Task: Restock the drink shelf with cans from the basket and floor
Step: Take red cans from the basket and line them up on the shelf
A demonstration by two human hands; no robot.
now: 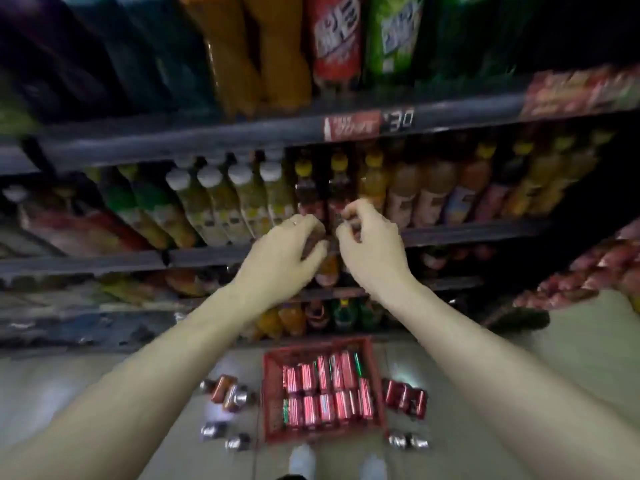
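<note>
Red basket (270,393) of cans (325,393) sits on the floor; above it, left hand (284,258) and right hand (370,247), fingers curled, reach bottles (311,195); grip unclear.

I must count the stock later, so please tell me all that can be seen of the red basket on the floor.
The red basket is a rectangular crate that looks like plastic, with lattice walls. It stands upright on the pale floor, just before the lowest shelf. Red cans lie inside in about two rows and nearly fill it. More cans lie apart on the floor on both sides. Neither hand touches it; both are up at the shelves.
</note>
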